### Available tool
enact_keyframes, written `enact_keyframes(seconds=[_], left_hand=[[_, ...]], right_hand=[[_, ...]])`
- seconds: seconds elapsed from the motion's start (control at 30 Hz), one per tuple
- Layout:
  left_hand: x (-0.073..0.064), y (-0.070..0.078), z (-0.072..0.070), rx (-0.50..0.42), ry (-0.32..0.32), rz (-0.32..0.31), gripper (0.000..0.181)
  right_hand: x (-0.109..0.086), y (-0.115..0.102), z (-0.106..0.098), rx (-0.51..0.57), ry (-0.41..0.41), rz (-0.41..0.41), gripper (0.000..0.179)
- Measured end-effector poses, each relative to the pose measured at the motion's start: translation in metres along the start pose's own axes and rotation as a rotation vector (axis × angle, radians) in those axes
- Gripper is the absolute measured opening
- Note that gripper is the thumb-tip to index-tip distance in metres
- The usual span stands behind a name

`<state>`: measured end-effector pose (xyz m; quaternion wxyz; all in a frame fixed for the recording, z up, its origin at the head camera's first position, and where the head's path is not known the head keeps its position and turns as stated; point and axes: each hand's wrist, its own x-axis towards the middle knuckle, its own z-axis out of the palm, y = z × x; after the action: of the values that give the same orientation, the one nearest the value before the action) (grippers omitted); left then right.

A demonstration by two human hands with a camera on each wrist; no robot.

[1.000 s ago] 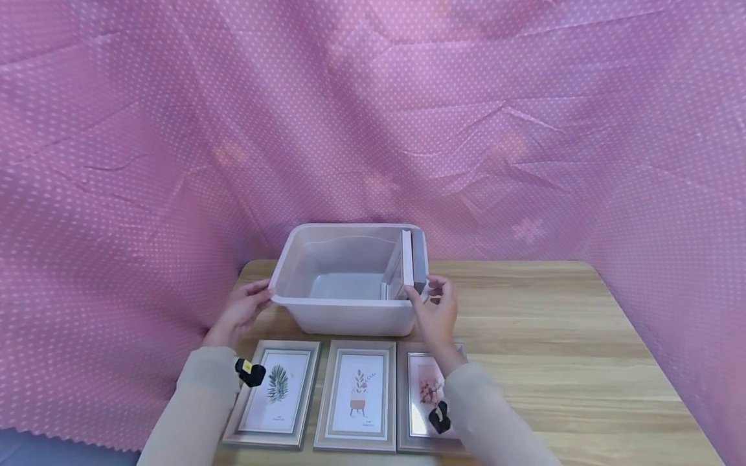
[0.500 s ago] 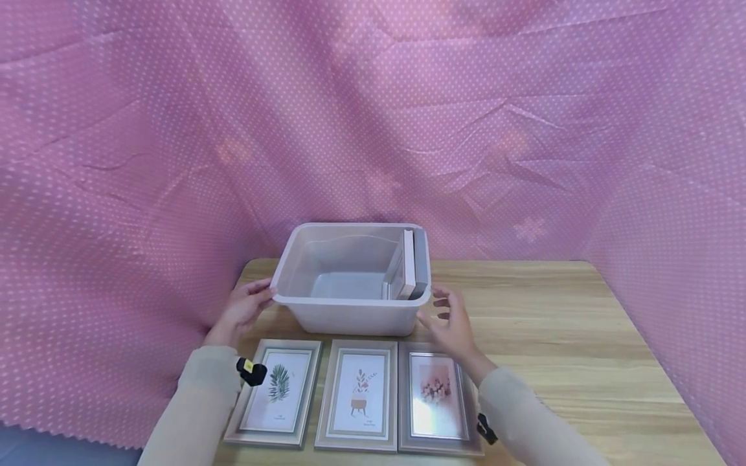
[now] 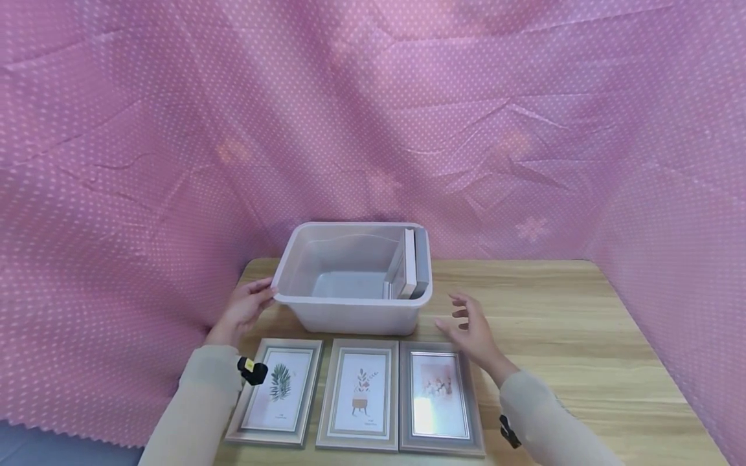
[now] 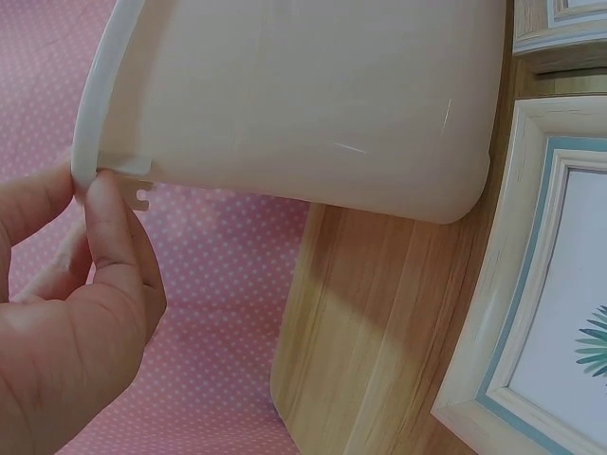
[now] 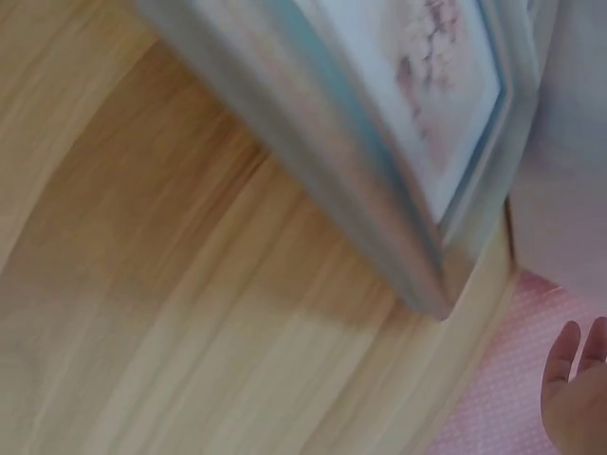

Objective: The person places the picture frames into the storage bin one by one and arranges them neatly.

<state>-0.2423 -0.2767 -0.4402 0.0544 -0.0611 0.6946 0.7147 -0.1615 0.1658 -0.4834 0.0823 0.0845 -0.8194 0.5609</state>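
Note:
A pale plastic bin [image 3: 350,317] stands near the back of the table. My left hand [image 3: 241,309] pinches its rim at the left front corner; in the left wrist view thumb and fingers close on the rim [image 4: 87,123]. Along the bin's right wall stand flat upright things, one with a pale edge [image 3: 410,262] and one grey [image 3: 422,259]. My right hand [image 3: 474,331] is in the air to the right of the bin, fingers loosely bent and holding nothing. Nearest below it lies a picture frame with pink blossoms [image 3: 440,395].
Left of the blossom frame lie a frame with a potted plant [image 3: 359,395] and one with a green leaf [image 3: 280,388], all in a row before the bin. The wooden table [image 3: 559,336] extends to the right. A pink dotted cloth [image 3: 495,162] hangs behind and at both sides.
My right hand has let go of the bin's right front corner and moved right and toward me, uncovering the blossom frame. My left hand has stayed on the rim.

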Motion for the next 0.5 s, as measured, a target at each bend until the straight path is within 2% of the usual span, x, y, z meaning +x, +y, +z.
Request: enact_keyframes(seconds=[0.23, 0.5], left_hand=[[0.001, 0.0, 0.0, 0.029, 0.007, 0.0, 0.05], [0.002, -0.001, 0.001, 0.035, 0.005, 0.003, 0.05]], right_hand=[[0.002, 0.049, -0.007, -0.08, -0.036, 0.028, 0.066], [-0.003, 0.072, -0.019, -0.12, -0.105, 0.12, 0.067]])
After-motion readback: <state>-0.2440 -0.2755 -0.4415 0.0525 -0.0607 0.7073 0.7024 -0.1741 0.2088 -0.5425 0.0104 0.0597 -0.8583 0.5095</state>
